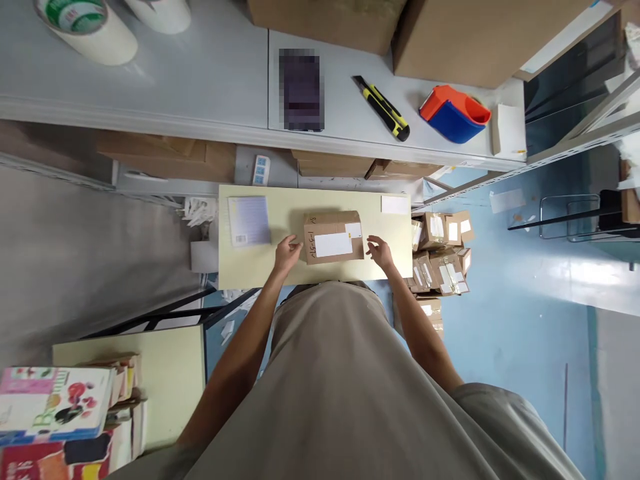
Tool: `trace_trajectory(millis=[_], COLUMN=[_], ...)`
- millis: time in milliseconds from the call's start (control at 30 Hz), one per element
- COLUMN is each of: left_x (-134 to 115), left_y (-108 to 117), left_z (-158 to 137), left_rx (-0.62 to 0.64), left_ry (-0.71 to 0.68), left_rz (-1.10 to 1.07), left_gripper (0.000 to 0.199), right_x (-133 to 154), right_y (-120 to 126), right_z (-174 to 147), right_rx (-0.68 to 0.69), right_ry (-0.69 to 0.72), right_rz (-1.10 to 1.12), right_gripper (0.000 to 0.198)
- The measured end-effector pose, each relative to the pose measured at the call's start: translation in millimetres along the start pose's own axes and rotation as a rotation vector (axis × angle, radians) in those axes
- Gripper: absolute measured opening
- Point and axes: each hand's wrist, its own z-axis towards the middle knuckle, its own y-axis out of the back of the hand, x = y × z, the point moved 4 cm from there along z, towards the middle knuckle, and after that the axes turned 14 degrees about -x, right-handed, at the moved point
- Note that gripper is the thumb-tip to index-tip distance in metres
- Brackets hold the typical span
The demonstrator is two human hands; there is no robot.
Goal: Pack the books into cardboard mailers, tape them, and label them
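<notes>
A small cardboard box [334, 218] lies on the pale yellow table [290, 273] in front of me. It has a large white label [333, 245], a smaller white label at its right corner and black handwriting along its left end. My left hand [289, 254] is just beside the box's left end, its fingers loosely stretched toward it. At the opposite end, my right hand [379, 253] has its fingers apart and pointed at the cardboard. A narrow gap seems to separate each hand from the box, and neither holds anything.
A purple-white booklet [249, 221] and a white slip [395, 204] lie on the table. The shelf above bears a yellow-black box cutter [383, 108], an orange-blue tape dispenser [454, 113] and tape rolls [90, 30]. Labelled boxes [440, 257] are piled right; books [55, 403] sit lower left.
</notes>
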Motion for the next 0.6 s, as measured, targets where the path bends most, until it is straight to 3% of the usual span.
trace_trajectory(millis=[133,267,400,600], left_x=[-25,-37,-42,-31], left_y=[-11,-9,6,8], left_z=[10,4,-10,-24], left_rx=[0.012,0.008,-0.024,-0.061], left_ry=[0.036,0.025,-0.04,-0.061], left_rz=[-0.105,-0.173,-0.225,-0.112], left_gripper=[0.049,0.058,0.066,0.073], right_x=[6,9,10,-1], right_y=[-8,-7,11,22], right_z=[22,20,7,-12], right_rx=[-0.023,-0.047,-0.098,-0.06], right_ry=[0.006,0.056,0.122,0.031], right_rz=[0.234,0.349,0.387,0.365], right_gripper=[0.047,0.059,0.071,0.084])
